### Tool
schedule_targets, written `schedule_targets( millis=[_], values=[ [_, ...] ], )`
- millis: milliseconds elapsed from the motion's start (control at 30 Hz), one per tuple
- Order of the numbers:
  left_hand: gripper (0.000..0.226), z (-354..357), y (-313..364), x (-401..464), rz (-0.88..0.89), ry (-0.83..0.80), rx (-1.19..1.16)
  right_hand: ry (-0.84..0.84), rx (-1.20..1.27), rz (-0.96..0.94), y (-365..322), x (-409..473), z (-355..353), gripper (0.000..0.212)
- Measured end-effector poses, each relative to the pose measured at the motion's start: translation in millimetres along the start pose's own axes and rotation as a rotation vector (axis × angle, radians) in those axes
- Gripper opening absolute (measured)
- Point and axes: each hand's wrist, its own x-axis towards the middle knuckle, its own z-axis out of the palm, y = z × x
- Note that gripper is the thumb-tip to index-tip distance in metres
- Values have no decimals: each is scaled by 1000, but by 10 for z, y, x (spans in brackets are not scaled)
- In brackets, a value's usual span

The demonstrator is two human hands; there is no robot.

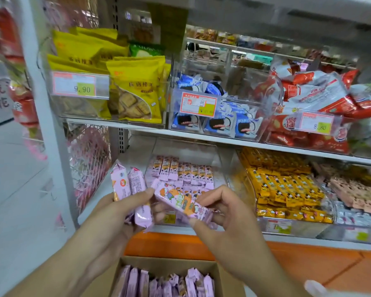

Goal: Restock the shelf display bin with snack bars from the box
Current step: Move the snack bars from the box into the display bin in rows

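Below the white shelf board, in front of the clear plastic display bin, the right hand pinches one pink snack bar between thumb and curled fingertips. It is a slim, glossy foil-wrapped block with crimped ends and orange cartoon print, and its long axis runs diagonally from upper left down to lower right, printed face up. The left hand grips a bundle of pink bars, fingers wrapped round them; these stand roughly upright, their crimped tops pointing up and slightly left. Inside the bin, rows of the same bars lie side by side, long axes pointing toward the shelf's back. At the bottom edge, a brown cardboard box with matte walls sits open, with more pink bars packed on end. To the right, an adjoining clear bin holds yellow-wrapped bars.
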Motion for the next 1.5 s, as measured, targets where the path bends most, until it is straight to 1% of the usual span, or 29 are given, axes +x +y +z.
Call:
schedule_targets(
  millis=[100, 133, 200, 267, 333, 400, 467, 533, 667, 800, 833, 967, 1067, 1167, 1267, 1367, 1433, 1500],
  values=[
    [17, 52, -40, 18, 6, -13, 7, 27, -44, -30, -31, -66, 146, 35],
    [17, 81, -61, -2, -8, -16, 23, 38, -71, -20, -52, -84, 197, 37],
    [24, 139, -90, -34, -30, -20, 55, 30, -153, -7, -80, -95, 251, 45],
    [26, 183, -73, -59, -37, -28, 105, -60, -192, -33, -106, -67, 219, 46],
    [23, 171, -67, -58, -35, -22, 173, -162, -208, -102, -135, -24, 112, 46],
    [23, 144, -59, -65, -29, -26, 232, -227, -258, -162, -147, 25, 3, 64],
    [27, 136, -68, -65, -41, -54, 262, -292, -320, -160, -170, 62, -45, 76],
    [30, 139, -92, -46, -53, -69, 277, -324, -368, -178, -167, 86, -38, 75],
    [31, 146, -76, 20, -92, -92, 274, -257, -355, -188, -90, 126, -6, 63],
    [27, 95, -62, 151, -107, -113, 243, -221, -256, -103, 18, 271, 72, 55],
    [27, 79, -70, 198, -109, -113, 239, -235, -248, -96, 35, 321, 107, 56],
    [27, 24, -90, 363, -98, -90, 273, -303, -403, -210, 101, 527, 222, 69],
    [25, -9, -69, 447, -113, -83, 281, -315, -434, -200, 149, 640, 242, 71],
    [21, -82, -73, 519, -116, -32, 279, -321, -437, -134, 220, 744, 229, 73],
    [17, -168, -61, 564, -96, 27, 270, -247, -454, -66, 324, 1022, 178, 72],
    [22, -215, -46, 567, -120, 29, 249, -183, -528, 80, 518, 1476, 171, 62],
    [20, -226, -54, 573, -125, 14, 263, -191, -535, 170, 702, 1771, 221, 61],
    [20, -232, -57, 580, -122, -5, 274, -210, -546, 217, 857, 2016, 282, 61]
  ],
)
